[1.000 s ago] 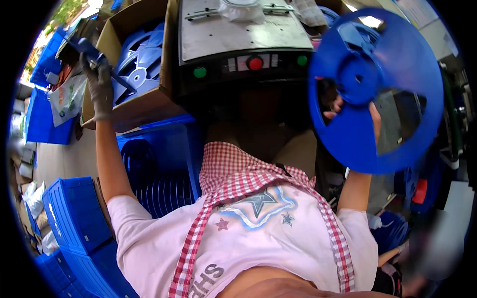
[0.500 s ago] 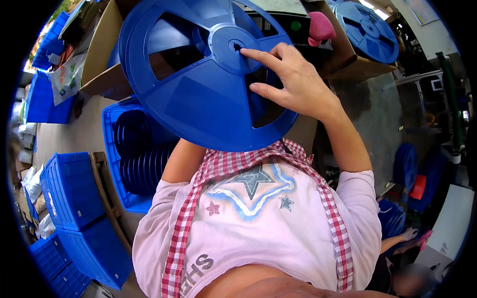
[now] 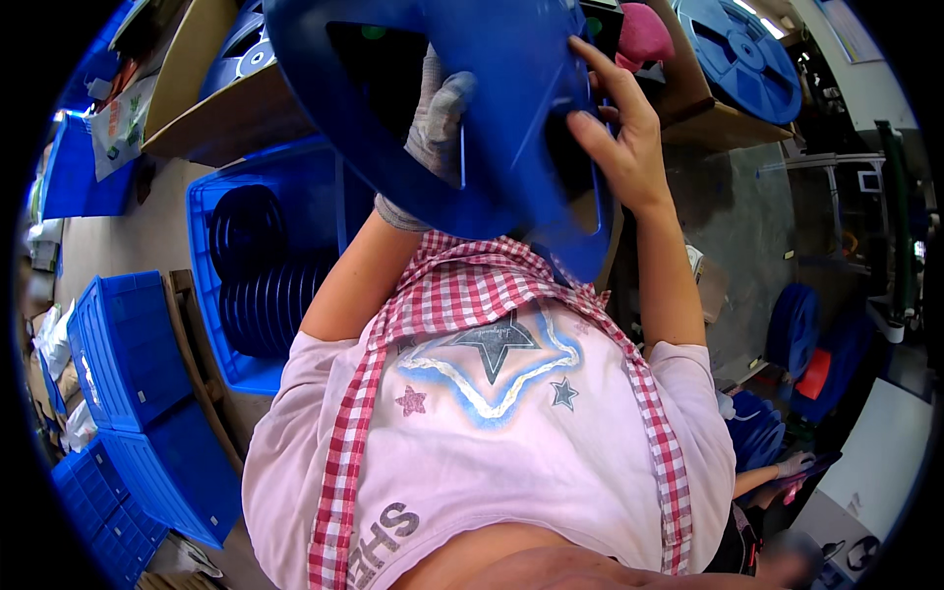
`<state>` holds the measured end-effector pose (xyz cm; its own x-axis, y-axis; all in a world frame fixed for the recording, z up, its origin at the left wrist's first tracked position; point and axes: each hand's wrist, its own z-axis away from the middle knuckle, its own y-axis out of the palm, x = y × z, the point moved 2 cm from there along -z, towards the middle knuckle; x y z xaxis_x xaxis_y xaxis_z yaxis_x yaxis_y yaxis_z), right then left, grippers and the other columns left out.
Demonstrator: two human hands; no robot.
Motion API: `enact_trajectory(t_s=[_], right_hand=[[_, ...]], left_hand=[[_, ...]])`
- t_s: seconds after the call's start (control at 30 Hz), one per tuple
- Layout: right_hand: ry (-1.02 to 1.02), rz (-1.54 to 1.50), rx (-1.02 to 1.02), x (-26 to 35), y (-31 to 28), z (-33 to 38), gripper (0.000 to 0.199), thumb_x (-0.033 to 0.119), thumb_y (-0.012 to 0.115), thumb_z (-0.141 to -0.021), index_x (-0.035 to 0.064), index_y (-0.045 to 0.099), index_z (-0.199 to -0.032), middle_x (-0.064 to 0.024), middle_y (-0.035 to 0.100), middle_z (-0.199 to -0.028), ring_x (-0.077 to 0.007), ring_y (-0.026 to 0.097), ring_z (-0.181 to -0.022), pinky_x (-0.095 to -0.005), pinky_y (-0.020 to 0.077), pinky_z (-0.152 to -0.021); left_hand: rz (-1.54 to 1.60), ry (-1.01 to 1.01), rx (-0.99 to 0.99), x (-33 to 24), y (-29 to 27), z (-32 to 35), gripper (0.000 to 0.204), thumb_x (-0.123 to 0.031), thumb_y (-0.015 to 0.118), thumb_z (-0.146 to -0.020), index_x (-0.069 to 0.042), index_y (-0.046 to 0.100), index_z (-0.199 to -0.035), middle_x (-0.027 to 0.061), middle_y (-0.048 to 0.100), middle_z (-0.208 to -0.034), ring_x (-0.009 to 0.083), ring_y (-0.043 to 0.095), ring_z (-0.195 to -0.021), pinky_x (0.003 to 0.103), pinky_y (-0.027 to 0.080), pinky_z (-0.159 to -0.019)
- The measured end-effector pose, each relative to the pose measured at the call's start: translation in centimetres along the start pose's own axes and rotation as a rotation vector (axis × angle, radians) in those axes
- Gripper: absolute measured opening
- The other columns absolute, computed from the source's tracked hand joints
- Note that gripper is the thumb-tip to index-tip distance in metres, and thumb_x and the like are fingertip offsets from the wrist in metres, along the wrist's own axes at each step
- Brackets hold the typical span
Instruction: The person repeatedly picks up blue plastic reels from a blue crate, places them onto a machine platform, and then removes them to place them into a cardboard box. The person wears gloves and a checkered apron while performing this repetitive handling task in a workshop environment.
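Observation:
A large blue plastic reel, partly blurred, is held up in front of my chest and tilted, with wide cutouts in its flanges. My left hand, in a pale knit glove, shows through a cutout with its fingers bent round the reel's inner part. On the reel's right side, my bare right hand grips with thumb and fingers curled against it. The top of the reel runs out of the picture.
At my left a blue crate holds several dark reels. Cardboard boxes with blue reels stand ahead on both sides. Stacked blue crates fill the lower left. A co-worker's gloved hand shows at lower right.
The reel has turned from nearly face-on to tilted and moved upward. My gloved left hand, hidden before, now shows through the cutout. My right hand has shifted from the hub to the reel's right side.

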<state>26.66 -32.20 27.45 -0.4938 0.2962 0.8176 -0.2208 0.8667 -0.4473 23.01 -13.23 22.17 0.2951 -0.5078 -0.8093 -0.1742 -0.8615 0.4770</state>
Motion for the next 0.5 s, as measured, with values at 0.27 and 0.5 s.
enact_trajectory(t_s=[0.27, 0.5], right_hand=[[0.279, -0.264, -0.084, 1.0, 3.6, -0.4, 0.068, 0.049, 0.057, -0.082, 0.0133, 0.045, -0.138, -0.0113, 0.057, -0.107, -0.0208, 0.058, -0.103, -0.0356, 0.05, -0.084], [0.25, -0.328, -0.069, 2.2, 3.8, -0.5, 0.063, 0.044, 0.057, -0.085, 0.011, 0.045, -0.138, -0.009, 0.058, -0.107, -0.0182, 0.058, -0.103, -0.0323, 0.0471, -0.087]], left_hand=[[0.012, -0.054, -0.183, 2.2, 0.7, 0.2, 0.069, -0.019, 0.059, -0.091, -0.015, 0.022, -0.149, 0.0011, 0.057, -0.088, 0.0068, 0.056, -0.078, 0.021, 0.051, -0.073], [-0.087, -0.041, -0.246, -2.2, 4.8, 0.0, 0.057, -0.016, 0.056, -0.091, -0.01, 0.031, -0.142, 0.0046, 0.061, -0.094, 0.0121, 0.058, -0.082, 0.026, 0.049, -0.073]])
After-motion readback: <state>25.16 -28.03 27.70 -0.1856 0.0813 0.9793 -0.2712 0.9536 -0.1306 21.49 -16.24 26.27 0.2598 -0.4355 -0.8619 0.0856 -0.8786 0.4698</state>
